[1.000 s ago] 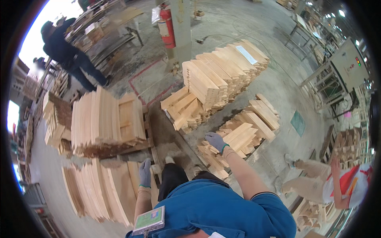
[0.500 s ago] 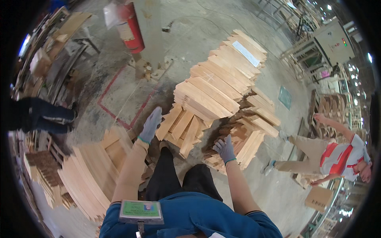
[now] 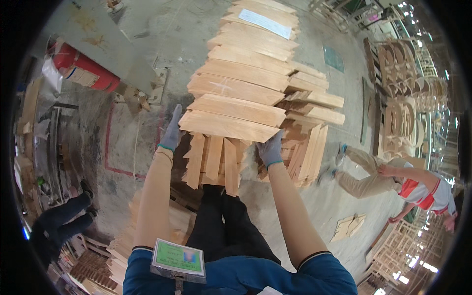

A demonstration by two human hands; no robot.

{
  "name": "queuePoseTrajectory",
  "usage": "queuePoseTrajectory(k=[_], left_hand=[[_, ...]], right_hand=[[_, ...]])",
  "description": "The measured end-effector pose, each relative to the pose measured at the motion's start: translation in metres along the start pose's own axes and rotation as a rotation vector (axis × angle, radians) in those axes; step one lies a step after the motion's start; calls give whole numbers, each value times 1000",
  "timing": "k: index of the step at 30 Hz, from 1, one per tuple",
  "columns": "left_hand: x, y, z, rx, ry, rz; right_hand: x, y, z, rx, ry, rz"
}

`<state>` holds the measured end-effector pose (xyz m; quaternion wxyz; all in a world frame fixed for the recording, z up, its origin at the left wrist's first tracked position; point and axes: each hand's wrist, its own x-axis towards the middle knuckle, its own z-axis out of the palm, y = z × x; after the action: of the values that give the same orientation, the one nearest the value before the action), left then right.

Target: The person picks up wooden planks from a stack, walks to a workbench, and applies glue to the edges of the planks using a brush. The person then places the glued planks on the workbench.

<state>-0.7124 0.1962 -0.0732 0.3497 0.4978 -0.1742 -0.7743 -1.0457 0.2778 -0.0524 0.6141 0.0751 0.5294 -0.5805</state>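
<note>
A long row of pale wooden boards (image 3: 231, 106) with slanted ends runs away in front of me; the nearest board (image 3: 228, 127) lies crosswise on top. At its left end my left hand (image 3: 172, 129), in a grey glove, is open with fingers straight and pointing away. I cannot tell whether it touches the wood. My right hand (image 3: 270, 150), gloved too, is against the near board's right end; its fingers are partly hidden by the wood. Below the row, shorter boards (image 3: 215, 155) point toward me.
More boards (image 3: 309, 152) are stacked to the right. A paper sheet (image 3: 265, 23) lies on the far boards. A red fire extinguisher (image 3: 83, 66) is by a pillar at left. One person (image 3: 418, 182) walks at right; another person's legs (image 3: 64, 216) show at left.
My view has turned toward the board row, which now lies more squarely before me. My hands have come to its two ends, the right one reaching the near board. The person at right has moved.
</note>
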Motion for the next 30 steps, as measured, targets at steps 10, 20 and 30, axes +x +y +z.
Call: queuePoseTrajectory(k=[10,20,30], left_hand=[[-46,-34,29,-169,-28,89],[-123,-136,85,-196,232,506],[-117,-151,59,-7,100,469]], right_hand=[[-1,-5,3,357,-252,110],[22,2,-47,304,-257,136],[17,12,-72,147,-303,-12]])
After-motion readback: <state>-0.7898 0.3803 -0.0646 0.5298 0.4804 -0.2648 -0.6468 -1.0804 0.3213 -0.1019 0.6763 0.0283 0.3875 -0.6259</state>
